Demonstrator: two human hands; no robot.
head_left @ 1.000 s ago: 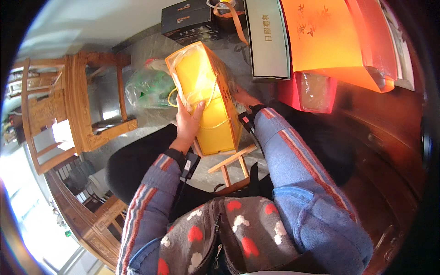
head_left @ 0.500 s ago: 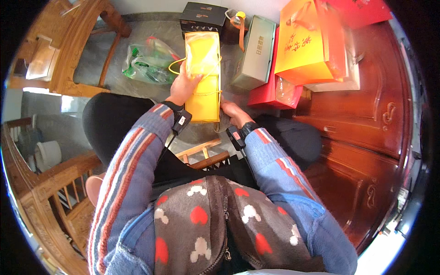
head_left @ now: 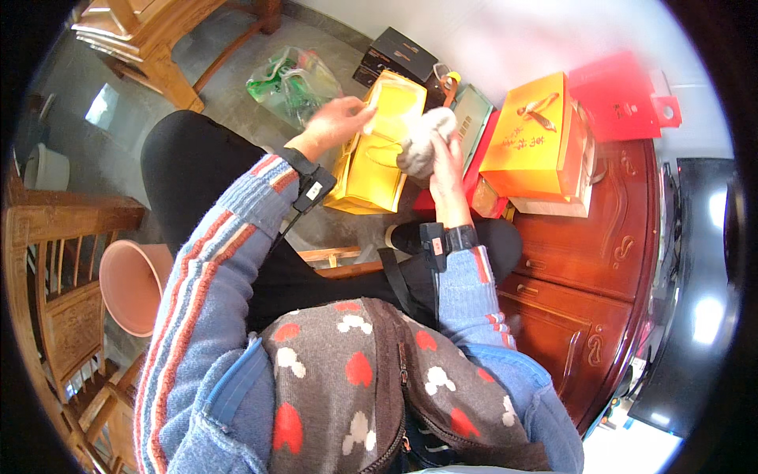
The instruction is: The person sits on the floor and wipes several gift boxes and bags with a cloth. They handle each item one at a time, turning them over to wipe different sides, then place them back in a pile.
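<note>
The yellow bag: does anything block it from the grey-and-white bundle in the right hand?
Nothing visible does: the grey-and-white bundle in the right hand overlaps the right edge of the yellow bag in this view. The left hand is at the bag's left side.

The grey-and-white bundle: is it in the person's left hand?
No, the right hand holds the grey-and-white bundle, while the left hand is at the yellow bag.
</note>
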